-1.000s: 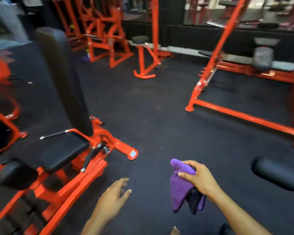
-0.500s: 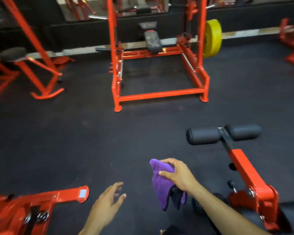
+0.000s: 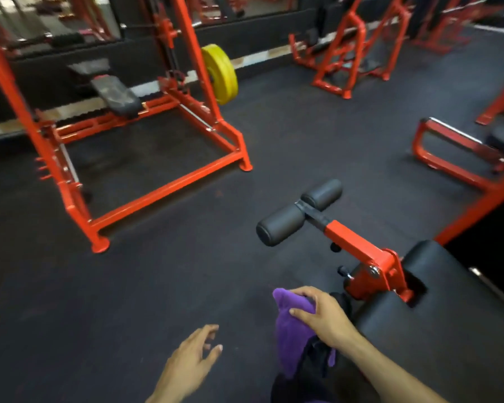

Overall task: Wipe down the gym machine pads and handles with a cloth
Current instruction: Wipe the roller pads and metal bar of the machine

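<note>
I see a dark rubber floor (image 3: 186, 271) running across the whole room. At the far left stands an orange rack frame (image 3: 157, 193), its feet flat on the floor. A yellow weight plate (image 3: 220, 74) hangs upright on the rack's right side. Along the back wall, behind the rack, a mirror (image 3: 56, 18) reflects more orange equipment, too blurred for me to name. At the right edge, a low orange frame with a chrome bar (image 3: 451, 135) on top sits on the floor.
</note>
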Action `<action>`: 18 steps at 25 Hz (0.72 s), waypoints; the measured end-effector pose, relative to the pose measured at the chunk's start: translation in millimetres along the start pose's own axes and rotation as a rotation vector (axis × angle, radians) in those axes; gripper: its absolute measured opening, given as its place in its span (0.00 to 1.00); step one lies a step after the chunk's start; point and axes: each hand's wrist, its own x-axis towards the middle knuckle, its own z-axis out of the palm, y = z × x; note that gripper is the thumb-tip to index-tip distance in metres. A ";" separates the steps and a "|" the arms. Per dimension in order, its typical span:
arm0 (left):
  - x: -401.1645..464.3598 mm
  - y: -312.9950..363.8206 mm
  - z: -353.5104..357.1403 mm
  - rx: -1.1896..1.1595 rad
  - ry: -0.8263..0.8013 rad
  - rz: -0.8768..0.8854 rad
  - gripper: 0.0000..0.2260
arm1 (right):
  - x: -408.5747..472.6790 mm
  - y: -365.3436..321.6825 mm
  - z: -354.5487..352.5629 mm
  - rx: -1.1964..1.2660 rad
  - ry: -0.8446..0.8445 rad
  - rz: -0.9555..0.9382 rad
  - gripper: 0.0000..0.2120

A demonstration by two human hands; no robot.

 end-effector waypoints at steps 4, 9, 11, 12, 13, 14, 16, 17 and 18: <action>55.8 7.7 -8.1 0.059 -0.140 0.127 0.13 | -18.0 22.8 1.8 0.068 0.187 0.124 0.15; 145.5 46.9 -16.0 0.202 -0.316 0.272 0.14 | 10.2 53.3 -6.9 0.166 0.366 0.301 0.14; 184.6 58.9 -31.5 0.289 -0.365 0.329 0.17 | 36.8 63.6 -8.7 0.183 0.433 0.344 0.14; 204.5 62.2 -40.5 0.315 -0.374 0.354 0.18 | 51.5 66.2 -9.2 0.179 0.447 0.348 0.14; 226.0 63.5 -50.2 0.328 -0.372 0.377 0.19 | 68.2 67.9 -10.1 0.176 0.453 0.346 0.14; 245.5 64.3 -59.5 0.340 -0.370 0.381 0.20 | 84.2 68.9 -12.1 0.168 0.456 0.343 0.14; 285.0 67.7 -78.1 0.366 -0.358 0.360 0.19 | 115.4 69.0 -17.0 0.151 0.472 0.344 0.15; 302.0 68.8 -85.5 0.364 -0.353 0.355 0.18 | 126.9 66.6 -18.8 0.148 0.482 0.350 0.15; 318.8 70.8 -91.2 0.353 -0.364 0.360 0.18 | 137.4 64.2 -19.7 0.152 0.501 0.362 0.15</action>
